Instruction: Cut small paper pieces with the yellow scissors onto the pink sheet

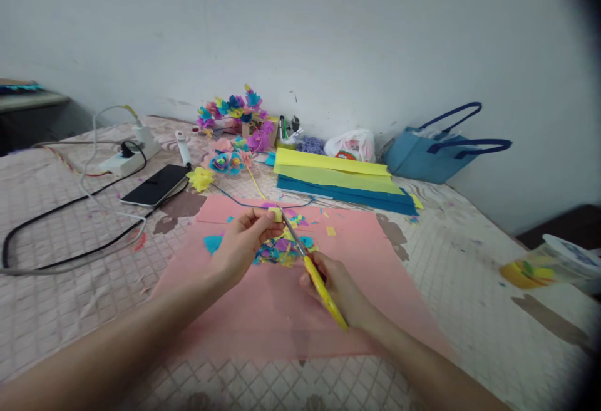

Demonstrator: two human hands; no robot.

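Between the thumb and fingers of my left hand [246,235] is a small yellow paper piece [275,214]. My right hand [340,286] grips yellow-handled scissors [322,289], their blades pointing up and left, close beside the yellow piece. Whether the blades touch the paper I cannot tell. Beneath both hands lies a large pink paper sheet [225,323]. A heap of blue, purple and yellow paper scraps [282,251] sits on it, partly hidden by my hands. One loose yellow square [331,231] lies to the right of the heap.
Folded yellow and blue paper sheets [338,176] lie behind the pink sheet. Paper flowers [228,160] stand at the back left, near a phone [157,185] and a power strip [124,160] with loose cables. A blue bag [422,157] and a clear container [549,264] are on the right.
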